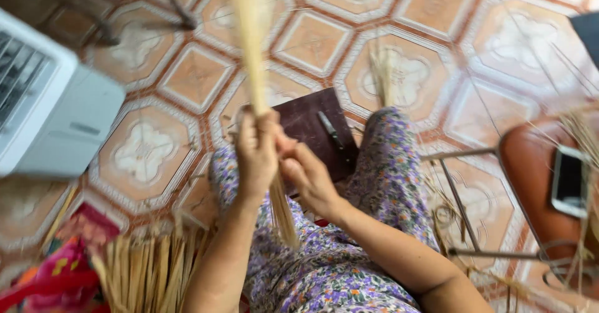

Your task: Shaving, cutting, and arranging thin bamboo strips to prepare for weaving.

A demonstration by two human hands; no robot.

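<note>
The person sits low over the tiled floor [187,76], legs in flowered purple cloth, and both hands meet in front of the knees around a bundle of pale straw stalks [253,51]. The left hand [257,157] is wrapped fully around the bundle, its grip closed tight on the stalks. The bundle rises blurred past the top edge of the view, so its upper end is cut off, and its lower end [284,216] comes out under the hands over the lap. The right hand [306,176] presses against the bundle just beside the left; its fingers are bent, but I cannot tell if they really hold the stalks or only touch them. On the floor just beyond the hands lies a dark board [309,122] with a small knife [331,130] on it. At the left stands a white fan box [50,107], partly cut off. A heap of dry leaf strips [150,269] lies at bottom left. On the right a phone [569,180] rests on a brown chair seat [530,169].
</note>
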